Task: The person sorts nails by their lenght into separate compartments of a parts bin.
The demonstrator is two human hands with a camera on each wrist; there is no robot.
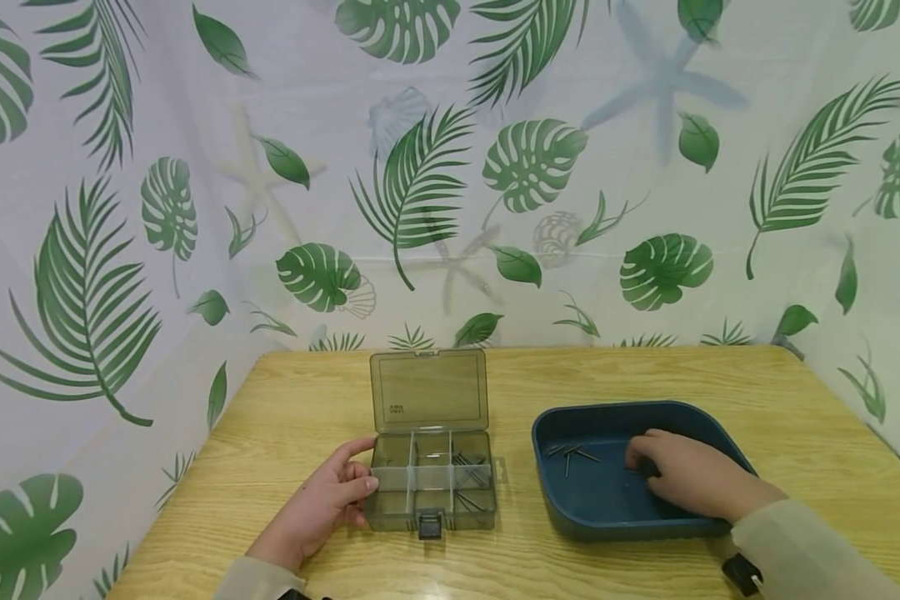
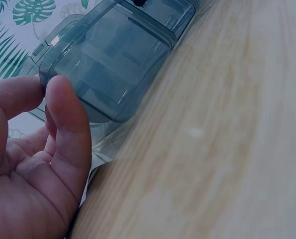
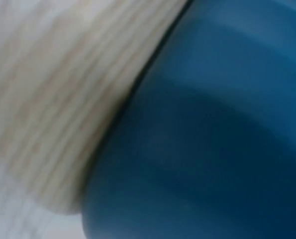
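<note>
A see-through grey compartment box [image 1: 390, 502] stands on the table with its lid [image 1: 430, 392] raised at the back. My left hand [image 1: 330, 496] holds its left side, the thumb against the wall at the rim; the left wrist view shows thumb and forefinger pinching the box [image 2: 115, 64]. Thin dark nail-like pieces [image 1: 471, 500] lie in the right-hand compartments. Inside the blue basin [image 1: 607, 500], my right hand [image 1: 686, 475] reaches down with bent fingers, and their tips are mostly hidden. Several loose nail-like pieces [image 1: 570, 452] lie left of it. The right wrist view shows only the basin's outer wall [image 3: 197, 149], blurred.
Both containers stand on a wood-grain table [image 1: 322, 392], with a strip of tabletop between them. A black latch [image 1: 430, 523] sits at the box's front. Behind the table hangs a white leaf-patterned sheet [image 1: 450, 208].
</note>
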